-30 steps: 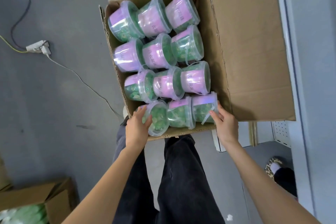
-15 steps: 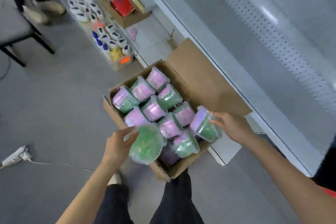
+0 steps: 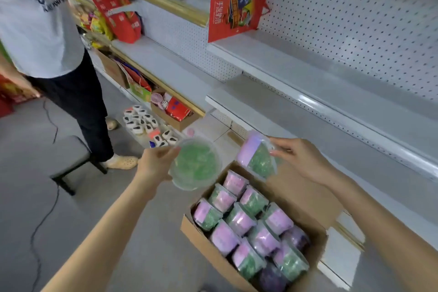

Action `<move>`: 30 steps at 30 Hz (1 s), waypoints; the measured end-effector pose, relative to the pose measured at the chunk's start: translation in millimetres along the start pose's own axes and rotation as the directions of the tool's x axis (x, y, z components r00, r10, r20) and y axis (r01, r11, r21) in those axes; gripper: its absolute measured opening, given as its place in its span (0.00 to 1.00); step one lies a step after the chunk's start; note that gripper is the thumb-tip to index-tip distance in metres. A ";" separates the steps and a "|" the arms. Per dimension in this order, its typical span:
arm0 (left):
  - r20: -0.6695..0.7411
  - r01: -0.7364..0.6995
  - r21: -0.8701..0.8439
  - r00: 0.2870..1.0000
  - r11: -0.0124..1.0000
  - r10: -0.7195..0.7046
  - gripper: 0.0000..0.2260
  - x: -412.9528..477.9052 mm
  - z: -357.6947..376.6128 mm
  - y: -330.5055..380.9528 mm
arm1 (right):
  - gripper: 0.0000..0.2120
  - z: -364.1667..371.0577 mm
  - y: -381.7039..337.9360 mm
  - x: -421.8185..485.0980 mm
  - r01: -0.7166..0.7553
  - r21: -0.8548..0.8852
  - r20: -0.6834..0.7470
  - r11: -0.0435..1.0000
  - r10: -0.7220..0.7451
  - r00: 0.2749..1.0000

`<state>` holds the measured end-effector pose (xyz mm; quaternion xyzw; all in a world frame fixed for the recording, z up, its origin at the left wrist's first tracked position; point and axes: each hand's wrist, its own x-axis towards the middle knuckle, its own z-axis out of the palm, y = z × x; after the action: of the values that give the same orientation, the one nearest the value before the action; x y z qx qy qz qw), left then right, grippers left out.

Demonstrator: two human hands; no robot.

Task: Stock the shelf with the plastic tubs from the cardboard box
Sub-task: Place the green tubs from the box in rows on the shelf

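tub [image 3: 195, 164] gripped in left hand [image 3: 155, 164], 2nd tub [image 3: 257, 157] pinched in right hand [image 3: 299, 159], both above box [image 3: 208, 240]

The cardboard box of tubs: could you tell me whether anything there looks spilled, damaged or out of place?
Nothing stands out. The tubs lie packed in rows in the cardboard box, and no green contents have spilled. The left hand holds one tilted tub, the right hand another; both seem intact.
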<state>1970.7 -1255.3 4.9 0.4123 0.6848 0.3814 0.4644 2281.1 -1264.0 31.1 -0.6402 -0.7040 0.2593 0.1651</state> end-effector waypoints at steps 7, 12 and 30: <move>0.138 -0.060 -0.075 0.988 0.995 0.070 0.14 80.8 16.7 76.0 | 0.18 -30.7 -6.5 71.5 0.038 -0.037 -0.166 0.999 -0.044 0.985; 0.139 -0.098 -0.035 0.985 0.995 0.102 0.13 143.9 23.5 121.7 | 0.17 -52.1 -4.7 128.8 0.036 0.021 -0.203 0.999 -0.031 0.979; 0.473 -0.065 -0.086 0.875 0.994 0.098 0.17 363.3 90.6 257.3 | 0.14 -103.2 -36.4 257.9 -0.321 0.010 -0.441 0.947 0.292 0.848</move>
<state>2027.9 -813.9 95.8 0.5060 0.5182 0.3102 0.6158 2277.2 -995.3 110.2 -0.7909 -0.5456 0.1093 0.2547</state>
